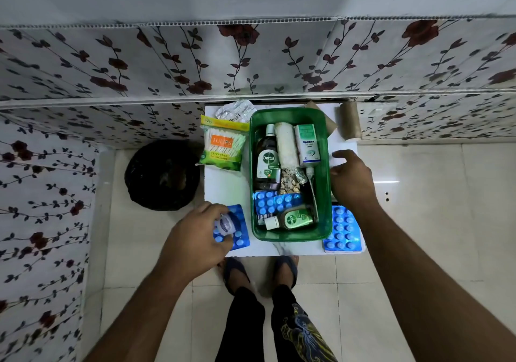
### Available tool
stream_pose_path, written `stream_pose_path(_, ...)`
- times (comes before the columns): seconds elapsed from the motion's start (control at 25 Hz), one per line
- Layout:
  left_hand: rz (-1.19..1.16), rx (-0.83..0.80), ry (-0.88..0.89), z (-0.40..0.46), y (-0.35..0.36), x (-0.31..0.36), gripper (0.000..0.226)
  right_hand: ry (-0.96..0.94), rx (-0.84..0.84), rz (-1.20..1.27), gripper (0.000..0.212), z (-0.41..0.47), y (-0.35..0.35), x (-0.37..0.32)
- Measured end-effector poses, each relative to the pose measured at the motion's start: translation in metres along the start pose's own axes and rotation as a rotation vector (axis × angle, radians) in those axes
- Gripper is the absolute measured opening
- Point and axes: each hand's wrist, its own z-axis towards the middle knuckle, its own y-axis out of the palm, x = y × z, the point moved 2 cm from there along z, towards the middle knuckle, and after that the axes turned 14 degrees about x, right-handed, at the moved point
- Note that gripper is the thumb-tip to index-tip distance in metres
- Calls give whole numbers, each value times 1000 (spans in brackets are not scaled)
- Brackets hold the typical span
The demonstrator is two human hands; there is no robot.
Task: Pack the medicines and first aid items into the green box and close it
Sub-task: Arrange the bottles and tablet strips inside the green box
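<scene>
The open green box (pixel 325 177) stands on a small white table (pixel 223 186). Inside lie a large Dettol bottle (pixel 267 163), a white gauze roll (pixel 285 146), an Optibex carton (pixel 307 145), a blue pill strip (pixel 275 202) and a small Dettol bottle (pixel 293 219). My left hand (pixel 195 236) grips a small round white-and-blue jar (pixel 225 224) over a blue pill strip (pixel 237 233) at the table's front left. My right hand (pixel 351 180) hovers at the box's right side, fingers loosely spread, holding nothing. Another blue pill strip (pixel 343 230) lies front right.
A Tulips cotton swab pack (pixel 223 146) and silver blister strips (pixel 234 112) lie left of the box. Brown rolls (pixel 349 120) sit at the back right. A black-lined bin (pixel 163 174) stands on the floor to the left. My feet (pixel 259 272) are below the table's front edge.
</scene>
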Motion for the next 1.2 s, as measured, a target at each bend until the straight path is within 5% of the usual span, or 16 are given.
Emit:
stream_pose_path(0.16,-201,253,67,13,-39,54,43,75,-22,66,31,3,2,2)
stream_pose_path(0.44,89,-223,240,47,52,128,36,338,-64,339,33,-1,-24,28)
stream_pose_path(0.64,-1,-322,208,44,60,122,44,397,-18,430,29,-24,-54,26)
stream_pose_path(0.8,-406,-7,-50,53,-5,100,22,248,54,497,23,-64,-78,-14)
stream_pose_path(0.92,-425,296,-224,52,-37,52,17,128,-120,396,29,-97,-57,-44)
stream_pose_path(1.2,-305,164,-349,28,0,-25,18,-146,-259,-166,36,-106,28,-63)
